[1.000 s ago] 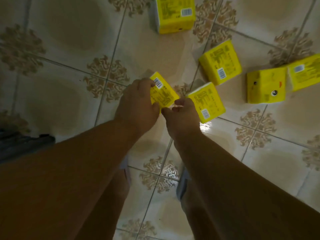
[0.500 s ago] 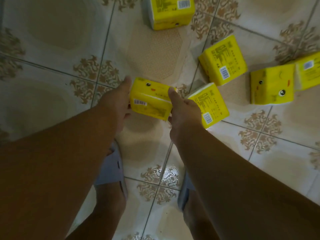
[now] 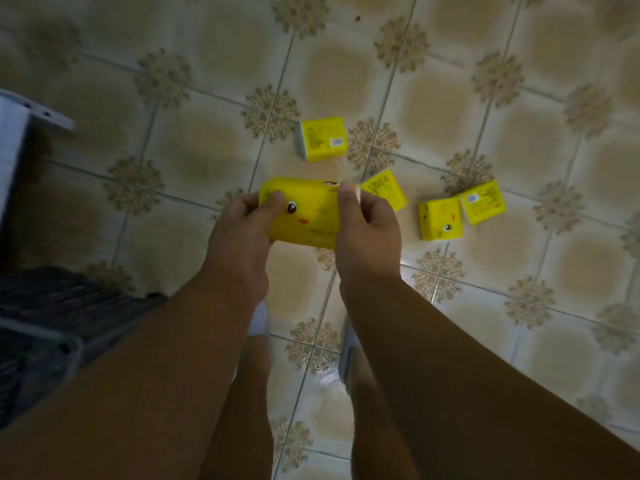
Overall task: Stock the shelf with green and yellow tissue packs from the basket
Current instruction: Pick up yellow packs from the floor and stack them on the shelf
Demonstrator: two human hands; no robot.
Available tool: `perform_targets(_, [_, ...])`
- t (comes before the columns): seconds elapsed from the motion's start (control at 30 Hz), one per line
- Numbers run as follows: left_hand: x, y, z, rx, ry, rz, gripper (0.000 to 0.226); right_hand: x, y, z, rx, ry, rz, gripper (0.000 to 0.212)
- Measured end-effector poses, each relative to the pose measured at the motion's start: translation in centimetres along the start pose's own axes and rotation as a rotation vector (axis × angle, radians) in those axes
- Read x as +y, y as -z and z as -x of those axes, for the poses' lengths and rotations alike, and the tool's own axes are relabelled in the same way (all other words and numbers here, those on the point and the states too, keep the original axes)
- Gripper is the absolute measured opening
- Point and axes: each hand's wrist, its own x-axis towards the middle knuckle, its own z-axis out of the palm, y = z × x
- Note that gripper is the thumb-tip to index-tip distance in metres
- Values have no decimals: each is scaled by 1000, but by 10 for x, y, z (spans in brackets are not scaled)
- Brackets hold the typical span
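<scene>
While four packs (image 3: pixel 323 139) lie on tiles, both hands' fingers (image 3: pixel 273 199) pinch a yellow tissue pack (image 3: pixel 304 211)

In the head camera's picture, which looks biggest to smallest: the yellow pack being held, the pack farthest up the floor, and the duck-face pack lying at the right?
1. Held pack, though it is nearest the camera.
2 and 3. Farthest pack and duck-face pack look alike; no ranking.

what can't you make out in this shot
Head view only:
- Held yellow tissue pack: both ends covered by the left hand and right hand.
- Dark basket: cut off by the left edge, contents too dark.
- Print on the floor pack: too small.
- White shelf corner: cropped.
</scene>
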Motion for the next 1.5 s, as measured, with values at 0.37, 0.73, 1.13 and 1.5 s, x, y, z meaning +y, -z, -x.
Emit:
perform_targets(0.37, [266, 1, 266, 17, -464, 331, 32, -312, 90, 187, -115, 445, -250, 14])
perform_targets(0.73, [382, 104, 414, 116, -757, 373, 16, -468, 101, 325, -908, 340, -85, 14])
perform_targets(1.13, [443, 195, 442, 58, -955, 512, 57, -506, -22, 450, -786, 560, -414, 44])
perform_targets(1.5, [549, 341, 472, 195, -802, 722, 34, -580, -130, 545, -1072, 711, -402, 9])
